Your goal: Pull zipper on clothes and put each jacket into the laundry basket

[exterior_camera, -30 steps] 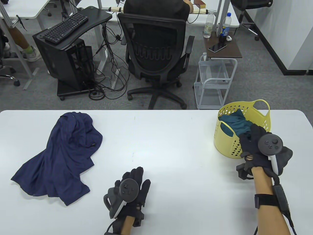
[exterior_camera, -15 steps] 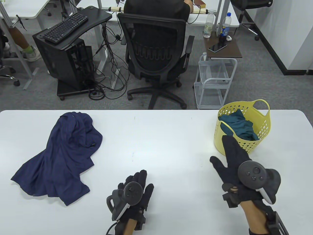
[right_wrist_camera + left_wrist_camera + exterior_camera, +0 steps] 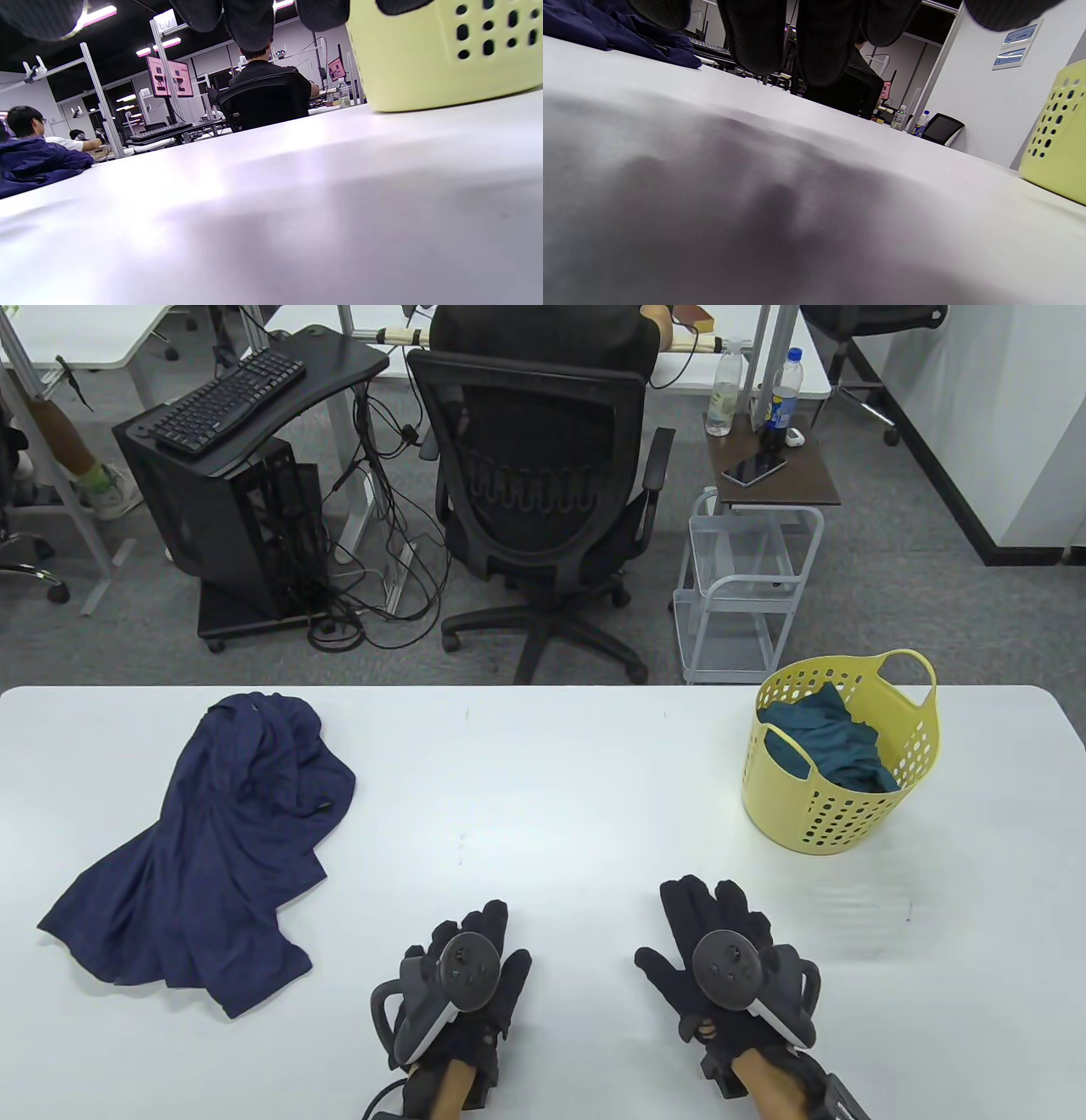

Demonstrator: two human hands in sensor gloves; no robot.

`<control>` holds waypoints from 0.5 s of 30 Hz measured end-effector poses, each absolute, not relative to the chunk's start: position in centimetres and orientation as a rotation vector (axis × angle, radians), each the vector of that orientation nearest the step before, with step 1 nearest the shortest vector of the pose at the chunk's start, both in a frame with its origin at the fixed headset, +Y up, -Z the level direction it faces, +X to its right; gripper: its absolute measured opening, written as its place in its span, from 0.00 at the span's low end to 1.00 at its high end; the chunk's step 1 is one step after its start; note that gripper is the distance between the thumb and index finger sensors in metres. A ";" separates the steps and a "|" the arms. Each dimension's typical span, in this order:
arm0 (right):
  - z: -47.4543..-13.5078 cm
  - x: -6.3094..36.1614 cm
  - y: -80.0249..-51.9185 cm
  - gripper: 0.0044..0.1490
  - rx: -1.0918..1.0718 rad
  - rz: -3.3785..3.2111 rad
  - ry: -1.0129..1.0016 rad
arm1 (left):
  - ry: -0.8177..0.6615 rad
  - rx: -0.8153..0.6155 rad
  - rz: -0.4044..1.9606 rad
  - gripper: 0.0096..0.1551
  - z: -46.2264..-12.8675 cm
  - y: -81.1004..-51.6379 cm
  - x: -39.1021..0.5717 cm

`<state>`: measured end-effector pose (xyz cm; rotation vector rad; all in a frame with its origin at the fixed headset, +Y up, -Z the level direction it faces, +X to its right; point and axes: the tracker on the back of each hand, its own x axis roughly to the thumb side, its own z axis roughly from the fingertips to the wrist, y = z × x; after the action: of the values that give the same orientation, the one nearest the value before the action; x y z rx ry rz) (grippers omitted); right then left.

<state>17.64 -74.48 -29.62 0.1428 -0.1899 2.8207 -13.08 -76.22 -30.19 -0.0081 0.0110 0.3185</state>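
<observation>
A navy blue jacket (image 3: 212, 848) lies crumpled on the left of the white table (image 3: 543, 780). It shows again at the top left of the left wrist view as navy cloth (image 3: 606, 34). A yellow perforated laundry basket (image 3: 840, 806) stands at the right, with a teal garment (image 3: 836, 742) inside it. My left hand (image 3: 475, 942) rests flat near the table's front edge, fingers straight, holding nothing. My right hand (image 3: 704, 916) lies flat beside it, fingers spread and empty, well short of the basket. Both hands are apart from the jacket.
Beyond the table's far edge stand a black office chair (image 3: 543, 492) with a person seated in it, a small white cart (image 3: 742, 585) and a computer stand with a keyboard (image 3: 225, 394). The yellow basket (image 3: 441, 55) fills the right wrist view's upper right.
My right hand has left the basket and come back down-left, now lying flat beside my left hand. The left hand shifted slightly right. The teal garment stays in the basket.
</observation>
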 end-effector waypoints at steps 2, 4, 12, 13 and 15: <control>-29.2 18.0 -74.5 0.53 0.142 2.793 -0.228 | 0.043 -0.010 0.307 0.42 -30.7 -75.9 -13.4; -28.9 18.3 -74.6 0.53 0.128 2.781 -0.199 | 0.105 0.002 0.268 0.42 -31.7 -75.5 -13.7; -28.9 18.2 -75.5 0.52 0.106 2.783 -0.138 | 0.344 -0.089 -0.019 0.43 -39.2 -74.6 -18.5; -29.0 18.2 -75.5 0.52 0.097 2.777 -0.132 | 0.382 -0.076 -0.032 0.44 -40.3 -74.5 -19.9; -29.1 18.3 -75.6 0.51 0.089 2.774 -0.127 | 0.454 -0.055 -0.058 0.45 -42.2 -74.4 -22.3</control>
<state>18.28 -75.57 -29.12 0.0890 -0.1270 2.7740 -22.28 -74.36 -42.22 -0.0546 0.4538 -0.0583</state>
